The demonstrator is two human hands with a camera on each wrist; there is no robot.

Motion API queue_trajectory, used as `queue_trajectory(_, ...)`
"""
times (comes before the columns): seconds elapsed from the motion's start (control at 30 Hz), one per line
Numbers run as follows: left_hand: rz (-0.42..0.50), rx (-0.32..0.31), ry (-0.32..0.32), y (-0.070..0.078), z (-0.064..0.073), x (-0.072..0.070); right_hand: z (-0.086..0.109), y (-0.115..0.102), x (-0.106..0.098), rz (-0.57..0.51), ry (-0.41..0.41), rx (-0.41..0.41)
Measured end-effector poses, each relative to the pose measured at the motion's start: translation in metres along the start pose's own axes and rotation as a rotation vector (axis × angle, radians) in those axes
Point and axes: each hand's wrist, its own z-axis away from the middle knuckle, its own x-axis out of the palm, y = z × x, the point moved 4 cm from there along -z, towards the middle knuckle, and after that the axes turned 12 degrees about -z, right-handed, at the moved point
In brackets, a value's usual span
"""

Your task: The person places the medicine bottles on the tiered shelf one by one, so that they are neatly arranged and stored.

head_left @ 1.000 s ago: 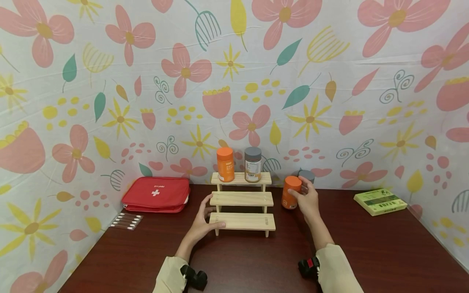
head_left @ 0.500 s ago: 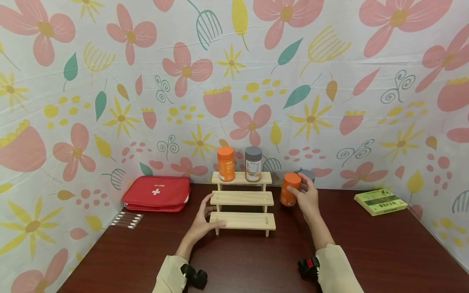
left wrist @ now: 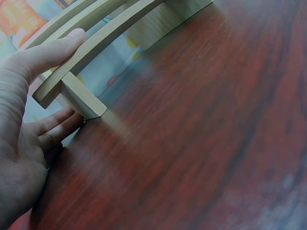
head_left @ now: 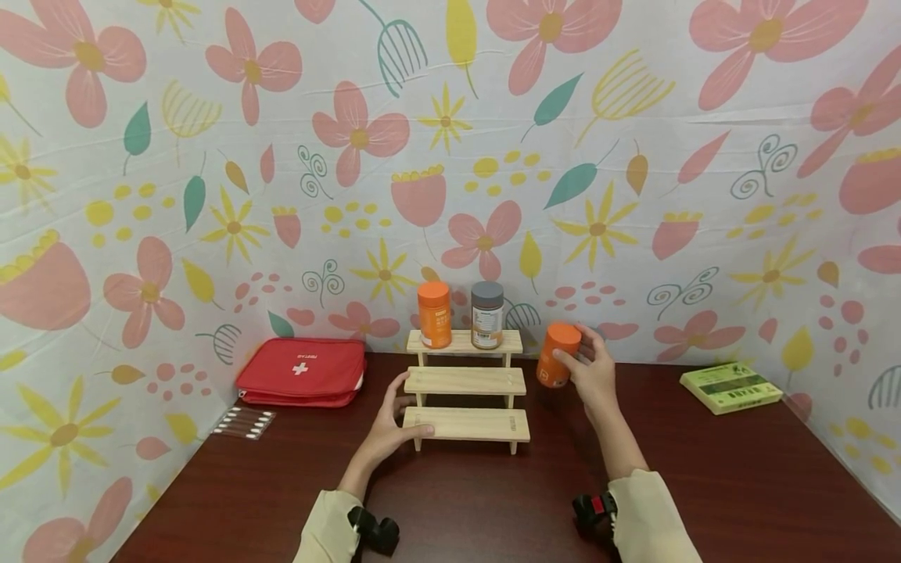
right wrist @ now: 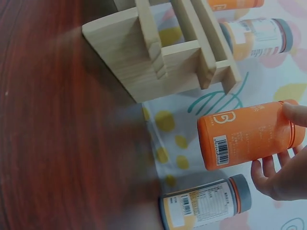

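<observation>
My right hand [head_left: 597,379] grips an orange bottle [right wrist: 249,136] near its orange lid, thumb on one side and fingers on the other. The bottle leans slightly and hangs above the table, just right of a three-tier wooden display rack [head_left: 464,381]. My left hand [head_left: 385,426] holds the rack's left end, its thumb on top of the lowest shelf and its fingers around the side support. On the top tier stand another orange bottle [head_left: 434,317] and a grey-lidded bottle [head_left: 486,317]. A second grey-lidded bottle [right wrist: 201,206] stands near the right hand, hidden behind it in the head view.
At the back left lies a red first-aid pouch [head_left: 301,374], with a clear pack of cotton swabs [head_left: 243,423] in front of it. A flat green box [head_left: 730,389] lies far right on the dark wood table [head_left: 450,500]. A floral cloth backs the table.
The orange bottle in my right hand has risen a little off the table and tilted, covering the grey lid behind. My left hand keeps its hold on the rack.
</observation>
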Motion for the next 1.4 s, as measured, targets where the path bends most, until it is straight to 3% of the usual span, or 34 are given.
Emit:
queue_trajectory(0.27, 0.005, 0.004, 0.0, -0.001, 0.002, -0.001, 0.004, -0.011, 0.002, 0.004, -0.006, 0.008)
queue_trajectory(1.0, 0.005, 0.013, -0.001, -0.001, 0.003, 0.0, 0.015, -0.032, 0.007, -0.044, 0.02, -0.09)
queue_trajectory(1.17, -0.002, 0.014, -0.004, -0.001, 0.0, -0.001, 0.017, -0.036, 0.013, -0.061, -0.015, -0.122)
queue_trajectory(1.4, -0.014, 0.014, -0.007, 0.0, 0.0, -0.001, 0.022, -0.043, 0.02, -0.049, -0.039, -0.107)
